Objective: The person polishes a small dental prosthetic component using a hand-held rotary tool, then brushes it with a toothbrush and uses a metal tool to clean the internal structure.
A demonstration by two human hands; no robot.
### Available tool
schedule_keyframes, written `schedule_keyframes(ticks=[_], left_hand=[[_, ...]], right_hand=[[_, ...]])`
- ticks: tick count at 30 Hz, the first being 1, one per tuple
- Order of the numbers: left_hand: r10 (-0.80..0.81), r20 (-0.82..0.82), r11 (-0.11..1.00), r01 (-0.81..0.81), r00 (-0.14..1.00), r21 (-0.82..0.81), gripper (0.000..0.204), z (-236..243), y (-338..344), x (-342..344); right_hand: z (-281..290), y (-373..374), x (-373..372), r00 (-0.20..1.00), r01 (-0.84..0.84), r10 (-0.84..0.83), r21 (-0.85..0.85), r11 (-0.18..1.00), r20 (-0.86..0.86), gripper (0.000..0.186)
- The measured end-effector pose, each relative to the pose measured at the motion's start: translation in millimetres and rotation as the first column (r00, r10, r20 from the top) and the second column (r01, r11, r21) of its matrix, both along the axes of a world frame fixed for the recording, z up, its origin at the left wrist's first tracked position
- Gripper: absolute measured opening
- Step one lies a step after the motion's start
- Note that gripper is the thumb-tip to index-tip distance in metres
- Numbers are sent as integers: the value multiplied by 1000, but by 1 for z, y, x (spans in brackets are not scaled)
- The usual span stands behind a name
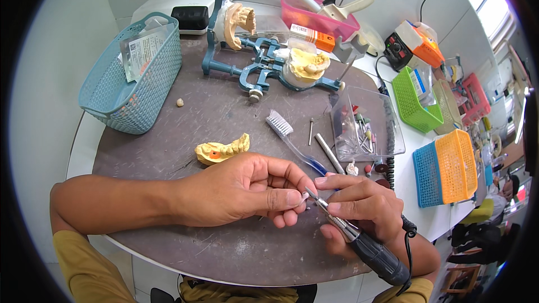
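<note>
A dental handpiece [377, 252] with a black body and metal nose lies in the grip of my right hand [368, 205]. Its tip meets a small white piece [305, 196], which my left hand [241, 188] pinches between thumb and fingers. Those fingers hide most of the piece, so its exact kind does not show. Just beyond my left hand sits a yellow plaster dental model [223, 150] with a row of teeth. A toothbrush [281, 124] with white bristles and a blue handle lies past my fingertips, beside a metal rod [329, 153].
A blue articulator [261, 73] carrying plaster jaw models stands at the back. At left is a blue basket [132, 98], with a tooth-coloured crown [179, 102] near it. On the right, a clear box [368, 120] holds several burs. Green [416, 104] and orange [457, 165] baskets stand farther right.
</note>
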State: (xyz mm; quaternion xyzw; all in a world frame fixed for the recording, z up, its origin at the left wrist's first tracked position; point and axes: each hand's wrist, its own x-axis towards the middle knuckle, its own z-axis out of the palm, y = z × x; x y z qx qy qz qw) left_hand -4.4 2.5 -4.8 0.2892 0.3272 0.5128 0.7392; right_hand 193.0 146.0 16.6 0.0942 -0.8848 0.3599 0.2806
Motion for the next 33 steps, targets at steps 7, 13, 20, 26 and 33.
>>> schedule_keyframes(ticks=[7, 13, 20, 26, 33], left_hand=[[21, 35, 1000, -21, 999, 9, 23, -2, -1, 1], [13, 51, 1000, -14, 999, 26, 23, -3, 0, 1], [7, 57, 1000, -9, 998, 23, 23, -4, 0, 0], [9, 51, 1000, -11, 999, 25, 24, -4, 0, 0], [15, 46, 1000, -16, 999, 21, 24, -4, 0, 1]], right_hand=[[0, -2, 0, 1000, 5, -5, -3, 1000, 10, 33], [3, 0, -2, 1000, -27, 27, 29, 999, -4, 36], [7, -1, -2, 999, -35, 34, 51, 998, 21, 36], [3, 0, -2, 1000, -6, 6, 42, 999, 2, 36], [3, 0, -1, 1000, -5, 4, 57, 998, 15, 36]])
